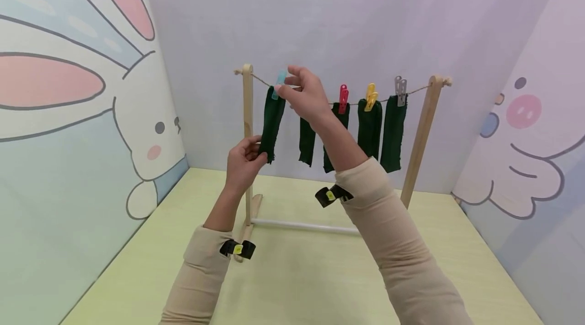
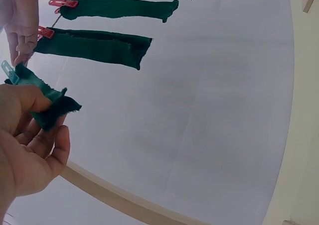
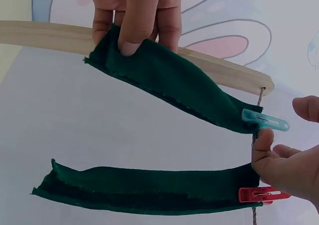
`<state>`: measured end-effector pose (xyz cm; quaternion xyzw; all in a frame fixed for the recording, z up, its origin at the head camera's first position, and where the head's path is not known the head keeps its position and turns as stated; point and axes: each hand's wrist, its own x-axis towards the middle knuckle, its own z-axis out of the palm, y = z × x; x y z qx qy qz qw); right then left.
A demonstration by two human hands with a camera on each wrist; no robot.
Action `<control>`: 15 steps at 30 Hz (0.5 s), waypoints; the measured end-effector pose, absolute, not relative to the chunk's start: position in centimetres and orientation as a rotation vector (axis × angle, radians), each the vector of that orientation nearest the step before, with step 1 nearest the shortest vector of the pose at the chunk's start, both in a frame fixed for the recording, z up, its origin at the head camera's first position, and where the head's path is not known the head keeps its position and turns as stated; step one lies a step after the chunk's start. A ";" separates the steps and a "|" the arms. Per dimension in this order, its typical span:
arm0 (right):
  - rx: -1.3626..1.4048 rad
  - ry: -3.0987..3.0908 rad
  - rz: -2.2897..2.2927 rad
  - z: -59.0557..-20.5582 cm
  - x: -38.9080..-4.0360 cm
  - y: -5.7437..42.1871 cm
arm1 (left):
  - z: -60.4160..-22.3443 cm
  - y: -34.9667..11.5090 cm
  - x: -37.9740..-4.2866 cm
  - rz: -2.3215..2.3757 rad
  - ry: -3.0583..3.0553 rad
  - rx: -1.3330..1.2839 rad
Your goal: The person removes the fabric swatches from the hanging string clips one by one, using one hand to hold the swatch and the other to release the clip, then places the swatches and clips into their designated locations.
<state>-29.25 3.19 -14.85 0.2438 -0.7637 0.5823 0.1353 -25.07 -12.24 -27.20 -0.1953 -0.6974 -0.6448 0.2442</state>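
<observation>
A dark green cloth strip [image 1: 272,119] hangs at the left end of a thin rope, under a light blue clothespin [image 3: 267,120] clipped over its top edge. My left hand [image 1: 242,165] pinches the strip's lower end between thumb and fingers, pulling it a little aside. Beside the blue clothespin is my right hand [image 1: 311,99]. In the right wrist view its thumb and fingers stand apart around the clothespin, and one fingertip is close to the rope and cloth edge; whether it touches them I cannot tell. A second green strip [image 3: 149,190] hangs nearby from a red clothespin [image 3: 261,194].
Wooden posts [image 1: 421,142] hold the rope at both ends, joined low down by a white bar [image 1: 306,226]. More green strips [image 1: 394,134] hang to the right, with yellow [image 1: 371,97] and grey [image 1: 400,91] clothespins. The rack stands on a pale yellow table [image 1: 292,274] between cartoon-printed walls.
</observation>
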 end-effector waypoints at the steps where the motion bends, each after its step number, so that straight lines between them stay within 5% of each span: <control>1: 0.696 -2.217 1.681 -14.9 -29.4 3.1 | -27.3 -12.3 -25.1 -1.769 -1.909 -0.530; 15: 0.776 -1.987 1.582 -15.8 -30.5 3.1 | -28.3 -12.6 -25.5 -1.782 -1.827 -0.540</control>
